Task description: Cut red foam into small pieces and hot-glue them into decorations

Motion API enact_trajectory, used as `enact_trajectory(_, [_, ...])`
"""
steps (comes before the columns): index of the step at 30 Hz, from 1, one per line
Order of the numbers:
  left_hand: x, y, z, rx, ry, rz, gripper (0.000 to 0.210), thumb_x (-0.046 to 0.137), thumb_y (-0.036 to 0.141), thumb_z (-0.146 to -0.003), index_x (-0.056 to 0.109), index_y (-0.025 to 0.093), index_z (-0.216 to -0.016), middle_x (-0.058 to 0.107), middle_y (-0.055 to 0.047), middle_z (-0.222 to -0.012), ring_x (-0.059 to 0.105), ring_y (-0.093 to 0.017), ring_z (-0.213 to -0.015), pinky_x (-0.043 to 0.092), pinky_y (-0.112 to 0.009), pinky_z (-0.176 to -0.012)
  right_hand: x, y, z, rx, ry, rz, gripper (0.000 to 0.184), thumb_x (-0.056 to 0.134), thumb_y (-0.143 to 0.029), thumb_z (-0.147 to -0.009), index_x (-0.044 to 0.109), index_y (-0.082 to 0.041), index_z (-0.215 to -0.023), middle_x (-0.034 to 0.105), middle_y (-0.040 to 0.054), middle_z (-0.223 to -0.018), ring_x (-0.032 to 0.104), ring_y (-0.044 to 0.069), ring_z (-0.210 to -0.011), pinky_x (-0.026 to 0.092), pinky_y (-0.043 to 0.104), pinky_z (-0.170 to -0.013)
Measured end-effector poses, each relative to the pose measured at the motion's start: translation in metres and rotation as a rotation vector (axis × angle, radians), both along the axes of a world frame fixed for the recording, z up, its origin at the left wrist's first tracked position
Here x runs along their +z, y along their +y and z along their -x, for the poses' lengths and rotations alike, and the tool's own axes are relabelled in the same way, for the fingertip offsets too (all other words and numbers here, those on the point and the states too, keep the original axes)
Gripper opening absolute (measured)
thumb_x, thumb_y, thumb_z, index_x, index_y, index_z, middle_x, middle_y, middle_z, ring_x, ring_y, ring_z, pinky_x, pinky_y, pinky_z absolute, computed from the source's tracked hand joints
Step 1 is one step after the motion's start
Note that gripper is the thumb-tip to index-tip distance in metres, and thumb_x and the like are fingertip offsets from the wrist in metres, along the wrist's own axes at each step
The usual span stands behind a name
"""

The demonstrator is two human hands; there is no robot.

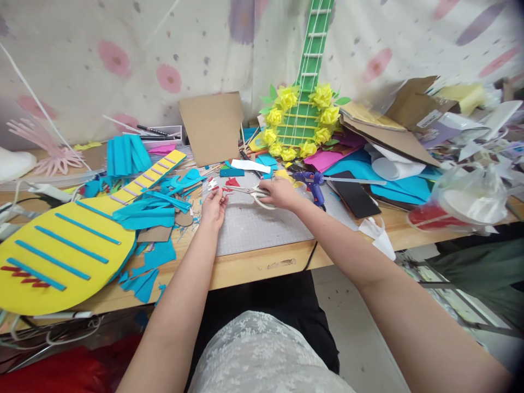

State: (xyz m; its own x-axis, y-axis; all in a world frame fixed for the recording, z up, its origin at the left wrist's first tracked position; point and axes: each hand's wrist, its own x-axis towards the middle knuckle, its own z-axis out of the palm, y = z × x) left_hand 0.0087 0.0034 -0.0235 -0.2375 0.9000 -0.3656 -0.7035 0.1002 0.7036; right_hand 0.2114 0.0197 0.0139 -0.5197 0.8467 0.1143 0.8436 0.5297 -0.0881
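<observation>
My left hand point(215, 207) pinches a small red piece point(215, 189) over the left part of the grey cutting mat point(257, 232). In my right hand point(280, 194) is a pair of scissors point(257, 195) with pale handles; its blades point left, toward the fingers of my left hand. Just beyond the blades lie red scraps point(232, 182) on the mat. Some small white bits point(212, 183) are near the left fingertips. Whether the blades touch the red piece is too small to tell.
At left lies a yellow guitar-shaped board point(61, 245) with blue strips, beside blue scraps point(158, 254). A green guitar shape point(301, 117) with yellow flowers stands behind. Right of the mat are a blue glue gun point(314, 185), a black phone point(356, 197) and a bagged tub point(454, 204).
</observation>
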Motion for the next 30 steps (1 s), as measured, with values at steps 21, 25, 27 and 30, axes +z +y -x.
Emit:
enact_trajectory(21, [0.0042, -0.0011, -0.0012, 0.002, -0.008, 0.014, 0.012, 0.07, 0.013, -0.069, 0.059, 0.014, -0.063, 0.047, 0.008, -0.044, 0.04, -0.001, -0.041, 0.045, -0.016, -0.059, 0.002, 0.0001, 0.0035, 0.02, -0.054, -0.016, 0.033, 0.054, -0.048, -0.078, 0.059, -0.019, -0.091, 0.066, 0.0064, -0.08, 0.054, 0.019, -0.074, 0.024, 0.028, -0.064])
enact_trajectory(25, [0.0046, -0.0016, -0.0015, 0.0, -0.012, 0.021, 0.013, 0.071, 0.013, -0.068, 0.059, 0.015, -0.063, 0.046, 0.008, -0.044, 0.039, -0.001, -0.041, 0.045, -0.016, -0.059, 0.001, 0.0001, 0.0048, 0.03, -0.064, -0.046, 0.031, 0.053, -0.047, -0.078, 0.06, -0.019, -0.088, 0.065, 0.0062, -0.077, 0.053, 0.019, -0.072, 0.024, 0.028, -0.065])
enact_trajectory(27, [0.0041, -0.0016, -0.0013, 0.003, -0.011, 0.02, 0.015, 0.072, 0.014, -0.066, 0.058, 0.015, -0.061, 0.046, 0.008, -0.044, 0.04, -0.001, -0.041, 0.045, -0.016, -0.059, 0.0006, 0.0003, 0.0048, 0.028, -0.067, -0.066, 0.031, 0.053, -0.048, -0.078, 0.06, -0.019, -0.087, 0.066, 0.0069, -0.078, 0.054, 0.02, -0.072, 0.024, 0.029, -0.065])
enact_trajectory(30, [0.0031, -0.0013, -0.0009, -0.001, -0.004, 0.012, 0.017, 0.074, 0.016, -0.063, 0.057, 0.015, -0.06, 0.046, 0.008, -0.045, 0.04, -0.001, -0.042, 0.045, -0.016, -0.059, 0.0006, 0.0004, 0.0045, 0.026, -0.073, -0.083, 0.032, 0.052, -0.049, -0.078, 0.061, -0.019, -0.086, 0.066, 0.0079, -0.08, 0.054, 0.021, -0.073, 0.025, 0.029, -0.065])
